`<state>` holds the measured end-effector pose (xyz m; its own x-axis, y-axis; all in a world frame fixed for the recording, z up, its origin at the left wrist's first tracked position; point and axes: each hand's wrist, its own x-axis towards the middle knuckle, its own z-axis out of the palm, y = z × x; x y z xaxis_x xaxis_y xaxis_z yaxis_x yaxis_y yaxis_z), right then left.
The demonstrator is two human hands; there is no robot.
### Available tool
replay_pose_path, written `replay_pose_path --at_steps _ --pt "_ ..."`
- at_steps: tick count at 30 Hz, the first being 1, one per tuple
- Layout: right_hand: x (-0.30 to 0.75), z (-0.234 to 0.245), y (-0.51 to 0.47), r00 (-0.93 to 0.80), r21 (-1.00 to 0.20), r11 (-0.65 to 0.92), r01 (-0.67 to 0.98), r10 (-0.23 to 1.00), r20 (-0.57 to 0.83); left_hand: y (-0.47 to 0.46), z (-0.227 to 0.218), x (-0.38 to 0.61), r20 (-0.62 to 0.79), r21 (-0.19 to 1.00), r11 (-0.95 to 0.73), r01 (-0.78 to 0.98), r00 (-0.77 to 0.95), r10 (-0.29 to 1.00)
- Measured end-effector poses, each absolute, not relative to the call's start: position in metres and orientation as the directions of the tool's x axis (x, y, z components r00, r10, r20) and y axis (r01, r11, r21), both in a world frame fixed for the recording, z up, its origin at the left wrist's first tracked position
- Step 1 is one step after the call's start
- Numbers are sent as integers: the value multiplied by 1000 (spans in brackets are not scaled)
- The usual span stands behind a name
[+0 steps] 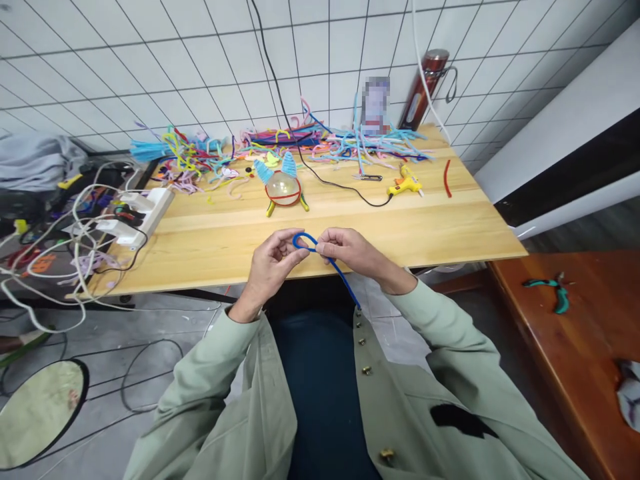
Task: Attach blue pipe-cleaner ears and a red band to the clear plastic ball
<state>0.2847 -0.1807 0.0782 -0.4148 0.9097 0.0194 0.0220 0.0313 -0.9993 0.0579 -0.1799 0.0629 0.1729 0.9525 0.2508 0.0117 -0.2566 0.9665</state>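
Observation:
A blue pipe cleaner (344,280) is bent into a small loop above the table's front edge, its long tail slanting down to the right toward my jacket. My left hand (273,263) pinches the loop's left side between thumb and fingers. Where the loop crosses itself, my right hand (350,248) grips it with thumb and forefinger. Beyond my hands stands a round clear-bodied figure (283,190) with light-blue ears, a red band and yellow-green legs.
A yellow glue gun (406,182) lies right of the figure, near small scissors (369,177) and a red pipe cleaner piece (447,179). Many pipe cleaners (285,138) line the wall. A white power strip (145,217) sits left; pliers (555,290) lie on the brown surface.

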Motion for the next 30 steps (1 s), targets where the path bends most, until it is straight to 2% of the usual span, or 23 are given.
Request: replay_pose_path --at_steps 3,7,13,17,26,30 --pt "278 81 -191 -415 -1000 26 14 910 18 -189 68 55 200 980 -199 -22 147 969" --pt "271 88 -202 -395 -1000 -1 1 919 -2 -197 70 48 156 974 -136 -182 103 982" --pt "240 90 -210 -358 -994 24 -110 932 62 -218 65 37 79 962 -36 -271 150 986" --pt "220 89 -213 -304 -994 36 -108 950 67 -220 59 34 45 938 24 -345 192 980" --pt "220 82 -199 -265 -991 -85 -101 963 -56 -189 44 37 -33 889 194 -415 366 930" --pt "232 67 -187 -331 -976 -156 -151 939 -99 -177 38 46 -91 885 242 -398 362 928"
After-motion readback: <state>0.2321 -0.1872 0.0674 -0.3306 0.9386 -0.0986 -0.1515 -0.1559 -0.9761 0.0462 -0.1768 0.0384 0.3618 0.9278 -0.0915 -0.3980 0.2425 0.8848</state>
